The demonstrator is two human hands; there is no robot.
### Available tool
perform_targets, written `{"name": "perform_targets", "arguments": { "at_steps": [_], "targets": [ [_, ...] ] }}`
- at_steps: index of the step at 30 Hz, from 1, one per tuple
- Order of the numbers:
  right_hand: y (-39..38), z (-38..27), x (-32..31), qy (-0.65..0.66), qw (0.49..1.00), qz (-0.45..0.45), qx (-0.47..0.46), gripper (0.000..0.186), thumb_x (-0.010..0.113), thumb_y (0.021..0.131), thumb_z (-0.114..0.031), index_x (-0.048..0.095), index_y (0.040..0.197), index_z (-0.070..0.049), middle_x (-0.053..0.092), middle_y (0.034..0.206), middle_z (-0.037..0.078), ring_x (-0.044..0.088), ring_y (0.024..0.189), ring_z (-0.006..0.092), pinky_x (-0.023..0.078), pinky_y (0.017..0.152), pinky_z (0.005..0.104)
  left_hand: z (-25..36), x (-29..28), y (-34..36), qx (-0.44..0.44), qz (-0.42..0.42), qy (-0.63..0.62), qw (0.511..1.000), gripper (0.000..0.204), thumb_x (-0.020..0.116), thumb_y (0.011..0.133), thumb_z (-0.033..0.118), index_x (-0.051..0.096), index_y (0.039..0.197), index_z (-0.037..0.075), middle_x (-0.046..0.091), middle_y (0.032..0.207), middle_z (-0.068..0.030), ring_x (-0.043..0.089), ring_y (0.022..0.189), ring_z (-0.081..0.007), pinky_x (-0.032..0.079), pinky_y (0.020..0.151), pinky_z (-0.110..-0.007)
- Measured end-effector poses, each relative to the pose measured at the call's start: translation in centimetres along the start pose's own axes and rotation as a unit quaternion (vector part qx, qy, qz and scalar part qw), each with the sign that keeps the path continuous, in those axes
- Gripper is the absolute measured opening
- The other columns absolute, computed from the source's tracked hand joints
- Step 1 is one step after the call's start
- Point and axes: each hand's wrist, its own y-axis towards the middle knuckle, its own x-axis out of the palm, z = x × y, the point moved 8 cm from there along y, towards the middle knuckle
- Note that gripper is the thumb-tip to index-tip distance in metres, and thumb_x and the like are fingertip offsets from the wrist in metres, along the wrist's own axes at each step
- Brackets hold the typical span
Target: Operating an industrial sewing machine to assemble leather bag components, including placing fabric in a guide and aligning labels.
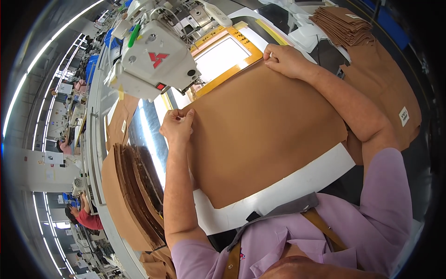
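A large brown panel point(267, 135) of smooth sheet material lies across a white board point(297, 172). My left hand point(177, 124) pinches its upper-left corner, below the white sewing machine head point(153, 60). My right hand point(282, 61) grips the upper-right corner with thumb and fingers closed on it, beside a yellow rectangular frame point(251, 51) that surrounds a white opening. The panel's top edge runs along the frame's lower side, near the machine's needle area.
Stacks of brown pieces stand at the left point(121, 186) and back right point(341, 25), with a labelled brown sheet point(385, 88) at the right. A metal table strip point(141, 122) shows left of the panel. Another person point(86, 216) in red works in the background at left.
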Motion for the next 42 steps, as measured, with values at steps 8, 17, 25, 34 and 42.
{"name": "perform_targets", "arguments": {
  "at_steps": [8, 17, 25, 34, 42],
  "targets": [
    [8.5, 3.9, -0.2, -0.035, 0.996, 0.048, 0.073, 0.026, 0.064, 0.096, -0.032, 0.065, 0.112, -0.012, 0.074, 0.103, 0.011, 0.070, 0.100, 0.0291, 0.054, 0.085, 0.0423, -0.8, 3.6, 9.7, -0.020, -0.034, 0.124, 0.991, 0.027, 0.075, 0.084, 0.037, 0.074, 0.094, 0.011, 0.074, 0.101, -0.0045, 0.071, 0.093, -0.0207, 0.043, 0.095, -0.041],
    [20.8, 2.9, 0.5, -0.065, 0.991, 0.109, 0.036, 0.030, 0.062, 0.097, -0.032, 0.066, 0.115, -0.009, 0.073, 0.111, 0.013, 0.069, 0.106, 0.0323, 0.053, 0.091, 0.0453, -1.9, 1.6, 14.6, 0.163, 0.092, 0.250, 0.950, 0.038, 0.069, 0.093, 0.031, 0.071, 0.117, 0.002, 0.074, 0.111, -0.0193, 0.070, 0.107, -0.0310, 0.052, 0.091, -0.046],
    [25.4, 4.4, -2.1, -0.051, 0.941, 0.335, -0.014, 0.030, 0.067, 0.091, -0.017, 0.067, 0.117, -0.003, 0.071, 0.104, 0.020, 0.070, 0.095, 0.0354, 0.055, 0.083, 0.0438, -1.1, 2.3, 13.3, 0.273, 0.030, 0.297, 0.914, 0.040, 0.069, 0.092, 0.031, 0.070, 0.119, 0.001, 0.073, 0.114, -0.0205, 0.069, 0.110, -0.0303, 0.051, 0.093, -0.045],
    [9.7, 4.2, -4.7, -0.031, 0.993, 0.090, -0.065, 0.049, 0.064, 0.099, -0.036, 0.059, 0.137, -0.007, 0.066, 0.129, 0.013, 0.062, 0.122, 0.0266, 0.047, 0.104, 0.0390, 0.6, 1.1, 5.6, 0.120, -0.110, 0.105, 0.981, 0.064, 0.071, 0.092, 0.041, 0.057, 0.137, -0.001, 0.060, 0.137, -0.0237, 0.057, 0.129, -0.0337, 0.036, 0.109, -0.050],
    [-1.5, 0.9, -1.8, -0.273, 0.957, 0.011, -0.098, 0.062, 0.053, 0.104, -0.039, 0.043, 0.152, -0.001, 0.045, 0.157, 0.017, 0.039, 0.148, 0.0317, 0.020, 0.126, 0.0505, 2.7, 0.2, -3.9, 0.240, -0.072, 0.232, 0.940, 0.092, 0.060, 0.093, 0.062, 0.040, 0.153, -0.004, 0.046, 0.155, -0.0246, 0.041, 0.147, -0.0353, 0.014, 0.122, -0.055]
  ]
}}
